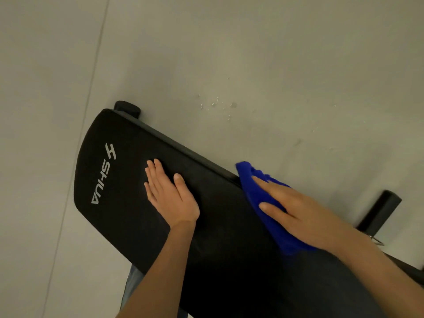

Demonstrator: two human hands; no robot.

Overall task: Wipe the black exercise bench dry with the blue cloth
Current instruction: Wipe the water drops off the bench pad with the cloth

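Cloth [251,191] under right hand [305,214] on bench [128,207]

Black padded exercise bench [128,203] w/ white SHUA logo stands diagonally on pale grey floor [252,53]. On the pad: bright blue fluffy cloth [254,191] at the right edge, partly hanging over, w/ right hand [302,212] flat on top of it. Left hand [169,193] lies flat mid-pad, fingers straight, near logo. Floor beyond bench has small water drops [218,105] & a thin seam at left.
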